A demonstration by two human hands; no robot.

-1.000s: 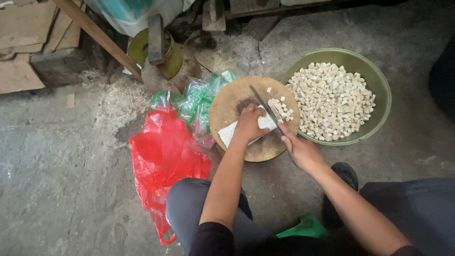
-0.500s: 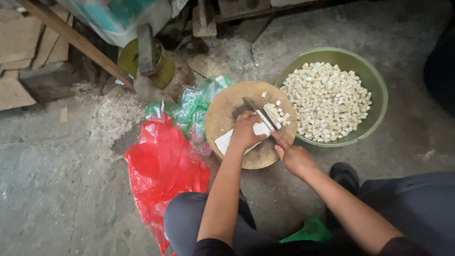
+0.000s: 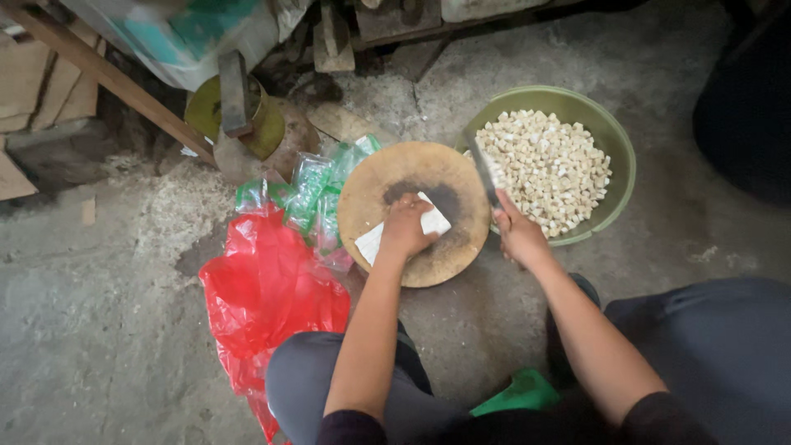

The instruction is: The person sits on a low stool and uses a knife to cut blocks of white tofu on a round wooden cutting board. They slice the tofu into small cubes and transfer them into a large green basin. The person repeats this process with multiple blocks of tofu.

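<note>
On bare concrete, one round board (image 3: 416,214), one green bowl (image 3: 614,140); our left hand (image 3: 405,228) presses one white slab (image 3: 375,241), right hand (image 3: 519,235) grips one knife (image 3: 482,169), swept bowlward now.

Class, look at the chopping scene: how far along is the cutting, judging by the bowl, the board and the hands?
Done: the green bowl is nearly full of small white cubes. In hand: the left hand presses a white slab on the round wooden board, while the right hand holds the knife at the bowl's edge. Left: that slab is uncut, and clear-and-green packets lie beside the red bag.
</note>
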